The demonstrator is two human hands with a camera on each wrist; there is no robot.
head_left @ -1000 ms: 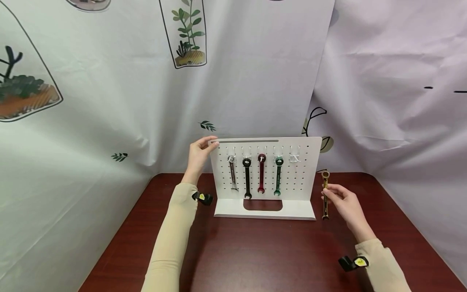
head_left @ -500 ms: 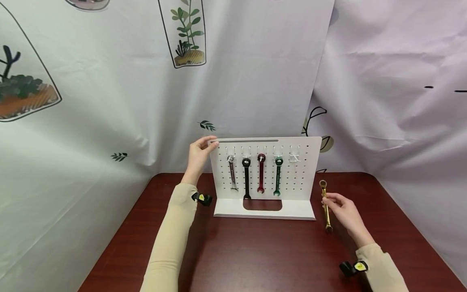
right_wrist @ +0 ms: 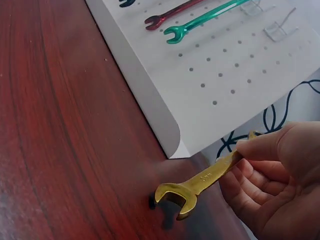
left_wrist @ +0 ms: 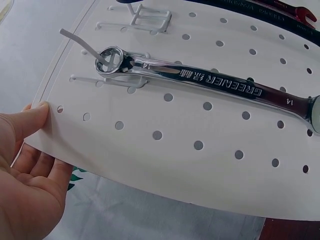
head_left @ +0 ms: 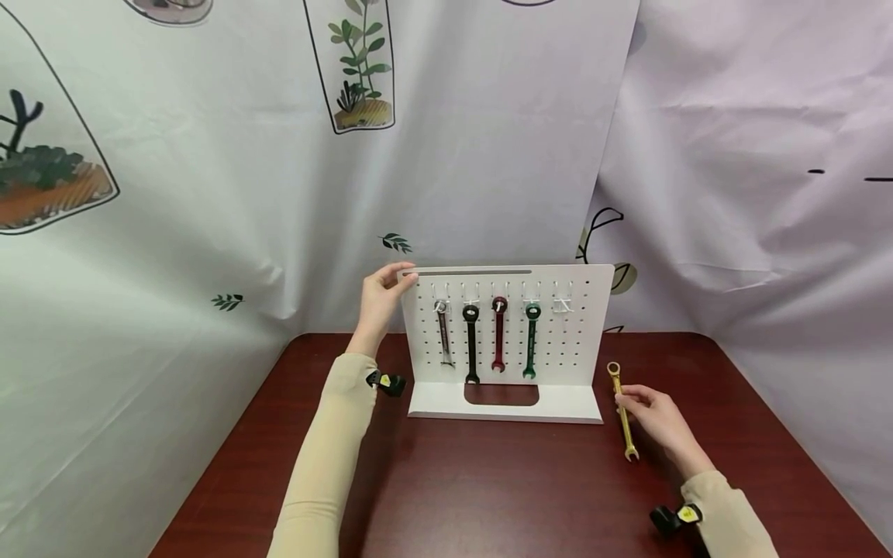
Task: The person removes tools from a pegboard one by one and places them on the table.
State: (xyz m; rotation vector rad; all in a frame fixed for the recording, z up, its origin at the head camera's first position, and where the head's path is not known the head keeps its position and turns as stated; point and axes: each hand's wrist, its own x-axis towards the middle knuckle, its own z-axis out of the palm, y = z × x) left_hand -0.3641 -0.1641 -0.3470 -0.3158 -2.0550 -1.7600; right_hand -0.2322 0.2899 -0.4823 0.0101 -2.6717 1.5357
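A gold combination wrench (head_left: 623, 418) is pinched at mid-shank between the thumb and fingers of my right hand (head_left: 659, 422), just right of the white pegboard stand (head_left: 579, 341). Its open end (right_wrist: 176, 197) points toward me, low over the table. My left hand (head_left: 380, 298) pinches the pegboard's upper left corner, thumb on the front and fingers behind. From hooks on the board hang a silver wrench (left_wrist: 200, 77), a black wrench (head_left: 471, 345), a red wrench (head_left: 498, 333) and a green wrench (head_left: 532, 341). The rightmost hook (head_left: 562, 302) carries no wrench.
The stand's white foot (head_left: 432, 403) rests on a dark red wooden table (head_left: 488, 480). Behind it hangs a pale cloth (head_left: 488, 155) printed with plants. Black wrist cameras (head_left: 386, 381) are strapped to both sleeves.
My right hand has moved down and slightly toward me with the gold wrench, whose lower end has swung nearer to me. My left hand stays at the pegboard corner.
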